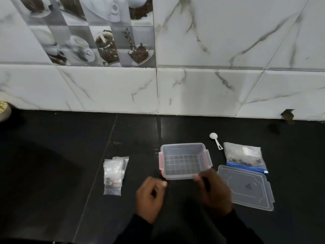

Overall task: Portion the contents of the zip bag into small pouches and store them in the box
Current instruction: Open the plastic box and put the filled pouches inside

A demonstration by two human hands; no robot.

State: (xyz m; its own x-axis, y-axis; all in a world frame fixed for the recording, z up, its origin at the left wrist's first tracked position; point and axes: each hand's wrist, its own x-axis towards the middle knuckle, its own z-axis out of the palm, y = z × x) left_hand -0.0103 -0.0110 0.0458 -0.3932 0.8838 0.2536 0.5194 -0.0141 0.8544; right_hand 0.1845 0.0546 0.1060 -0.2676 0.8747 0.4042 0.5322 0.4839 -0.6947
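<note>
Open box point(182, 148) just beyond both hands, left hand point(151, 196) loosely curled, empty, right hand point(215, 189) at box's near corner, grip too blurred to tell, pouches point(113, 173) left of hands, zip bag point(244, 155), lid point(246, 187) to right

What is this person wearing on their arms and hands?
Both the left hand and the right hand are bare: no gloves, and no ring or watch shows, though the picture is blurred. The left sleeve and the right sleeve are black, plain and reach the wrists.
</note>
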